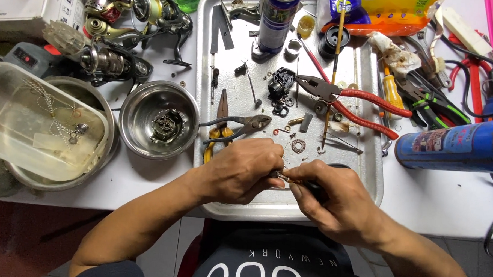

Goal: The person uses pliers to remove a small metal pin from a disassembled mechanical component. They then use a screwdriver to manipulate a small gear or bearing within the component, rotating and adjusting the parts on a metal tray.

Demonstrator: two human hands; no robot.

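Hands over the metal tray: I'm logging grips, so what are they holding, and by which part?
Both hands pinch one small metal part between their fingertips; the left hand has its left end, the right hand its right end. What the part is cannot be told.

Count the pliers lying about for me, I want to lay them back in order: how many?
3, maybe more: red-handled pliers on the tray's right, yellow-handled pliers by the left hand, green-handled pliers off the tray; others may hide in the clutter.

Both forearms come in from the bottom corners and meet in the middle. Left hand curled knuckles-up, right hand bent in toward it, fingertips pinched tight and touching.
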